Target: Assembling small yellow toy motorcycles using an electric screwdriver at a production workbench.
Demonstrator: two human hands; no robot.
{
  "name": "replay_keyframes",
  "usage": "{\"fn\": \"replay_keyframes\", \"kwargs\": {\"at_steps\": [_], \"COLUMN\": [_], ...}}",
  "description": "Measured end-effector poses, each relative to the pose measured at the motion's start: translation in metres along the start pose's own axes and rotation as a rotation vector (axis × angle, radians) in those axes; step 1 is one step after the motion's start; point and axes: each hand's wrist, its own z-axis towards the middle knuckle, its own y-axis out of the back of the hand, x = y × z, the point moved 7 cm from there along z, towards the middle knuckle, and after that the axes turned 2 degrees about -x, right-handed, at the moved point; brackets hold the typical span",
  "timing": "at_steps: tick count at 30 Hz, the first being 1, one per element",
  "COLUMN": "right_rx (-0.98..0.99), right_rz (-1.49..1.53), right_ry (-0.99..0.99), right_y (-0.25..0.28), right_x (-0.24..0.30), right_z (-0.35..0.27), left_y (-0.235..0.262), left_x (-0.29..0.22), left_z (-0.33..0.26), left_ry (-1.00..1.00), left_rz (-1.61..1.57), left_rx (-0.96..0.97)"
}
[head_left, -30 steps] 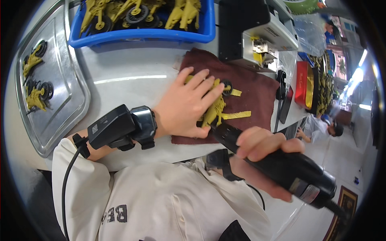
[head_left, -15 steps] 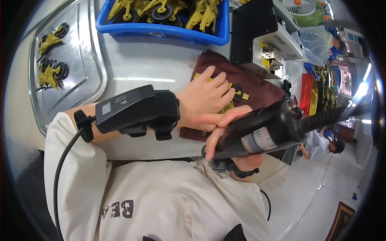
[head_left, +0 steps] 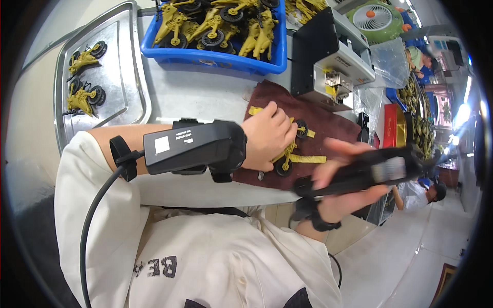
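My left hand (head_left: 269,136) lies over a yellow toy motorcycle (head_left: 288,151), its fingers curled on it and hiding much of its body. Two black wheels and yellow parts stick out beyond the fingers. The toy lies on a dark red-brown cloth (head_left: 328,126), with a yellow strip (head_left: 308,159) beside it. To the right, my right hand (head_left: 344,190) is wrapped round a black electric screwdriver (head_left: 359,172), blurred by motion. The tool is held clear of the toy, its thick end and cable toward the right; its tip cannot be made out.
A blue bin (head_left: 221,64) full of yellow toy motorcycles stands at the back. On the left, a metal tray (head_left: 115,77) holds two more. A black and silver machine (head_left: 318,56) sits behind the cloth, near a green fan (head_left: 372,20). Another person (head_left: 418,194) is at the far right.
My right hand has moved right with the screwdriver, away from my left hand, uncovering more of the toy and the yellow strip. My left hand stays on the toy.
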Motion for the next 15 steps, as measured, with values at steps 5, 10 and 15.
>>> {"fn": "replay_keyframes", "kwargs": {"at_steps": [5, 10, 15], "right_rx": [-0.481, -0.338, -0.329], "right_rz": [-0.131, -0.354, -0.405], "right_ry": [0.229, 0.236, 0.218], "right_y": [0.085, 0.064, 0.070], "right_x": [0.004, -0.017, -0.025], "right_z": [0.030, 0.037, 0.041], "left_y": [0.019, 0.040, 0.045], "left_x": [0.001, 0.024, 0.054], "left_z": [-0.004, -0.029, -0.071], "left_ry": [0.036, 0.070, 0.215], "left_rz": [-0.034, -0.044, 0.043], "left_rx": [-0.114, -0.124, -0.175]}}
